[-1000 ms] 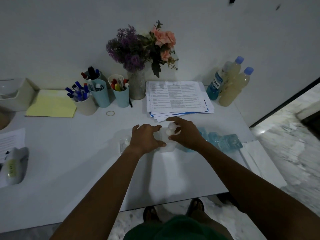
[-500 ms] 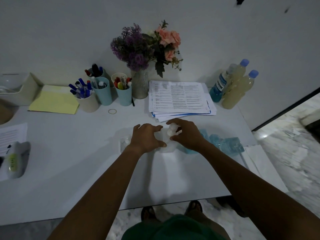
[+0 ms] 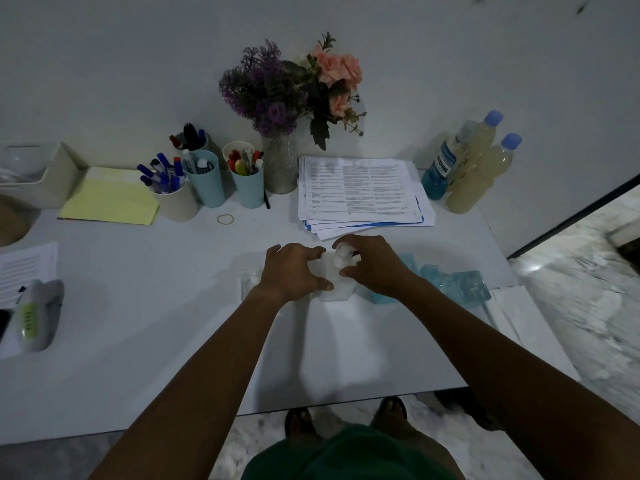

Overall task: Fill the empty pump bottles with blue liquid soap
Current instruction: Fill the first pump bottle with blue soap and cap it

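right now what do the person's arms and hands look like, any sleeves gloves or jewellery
Both arms are bare from the bottom of the frame up to the wrists: no sleeve shows. The left hand and the right hand wear no gloves, and no watch, bracelet or ring can be seen in this dim light. Below the arms a dark green garment shows at the waist.
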Demonstrator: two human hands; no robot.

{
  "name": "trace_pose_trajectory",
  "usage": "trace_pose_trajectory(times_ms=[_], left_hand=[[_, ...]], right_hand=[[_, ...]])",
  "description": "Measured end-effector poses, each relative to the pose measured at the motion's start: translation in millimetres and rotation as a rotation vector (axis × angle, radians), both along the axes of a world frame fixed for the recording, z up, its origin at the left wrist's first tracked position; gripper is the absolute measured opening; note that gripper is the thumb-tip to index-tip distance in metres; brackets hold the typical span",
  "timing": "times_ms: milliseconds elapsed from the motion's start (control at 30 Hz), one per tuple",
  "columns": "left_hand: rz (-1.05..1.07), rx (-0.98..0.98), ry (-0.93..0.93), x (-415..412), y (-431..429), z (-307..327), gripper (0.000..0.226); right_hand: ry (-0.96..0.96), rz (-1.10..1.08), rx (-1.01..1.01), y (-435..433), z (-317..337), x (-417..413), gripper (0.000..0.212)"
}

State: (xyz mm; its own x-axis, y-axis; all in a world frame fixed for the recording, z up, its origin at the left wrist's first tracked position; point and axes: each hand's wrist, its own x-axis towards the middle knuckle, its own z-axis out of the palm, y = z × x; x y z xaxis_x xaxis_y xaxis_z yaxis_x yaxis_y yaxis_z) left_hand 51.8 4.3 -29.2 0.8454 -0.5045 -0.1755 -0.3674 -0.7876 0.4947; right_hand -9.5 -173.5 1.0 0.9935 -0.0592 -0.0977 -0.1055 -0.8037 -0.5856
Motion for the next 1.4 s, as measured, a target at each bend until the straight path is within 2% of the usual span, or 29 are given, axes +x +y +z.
trace_pose_trajectory(times_ms=[267, 367, 567, 833, 1000, 1100, 1233, 1400], left_hand=[[-0.004, 0.028, 0.005, 1, -1, 2, 0.080], [-0.011, 0.033, 0.002, -1, -1, 2, 0.079], [-0.031, 0.043, -0.019, -1, 0, 5, 0.078], [-0.034, 0.056, -0.009, 0, 0, 4, 0.081], [-0.035, 0.068, 0.013, -3, 1, 5, 0.081], [-0.058, 0.096, 0.028, 1, -2, 11, 0.082], [-0.097, 0.130, -0.063, -5, -22, 34, 0.098], [-0.145, 0.022, -0.164, -22, -67, 36, 0.096]], right_hand=[[-0.076, 0.008, -0.072, 3, 2, 0, 0.056], [-0.118, -0.027, -0.072, 5, -3, -1, 0.049], [-0.081, 0.070, 0.003, -4, 6, 0, 0.044], [-0.270, 0.137, 0.041, -10, 73, 6, 0.048], [-0.309, -0.020, 0.075, -25, 139, -8, 0.058], [-0.407, -0.102, 0.134, -40, 166, -20, 0.055], [-0.441, -0.199, 0.116, -57, 169, -38, 0.048], [-0.440, -0.234, 0.084, -75, 151, -57, 0.044]])
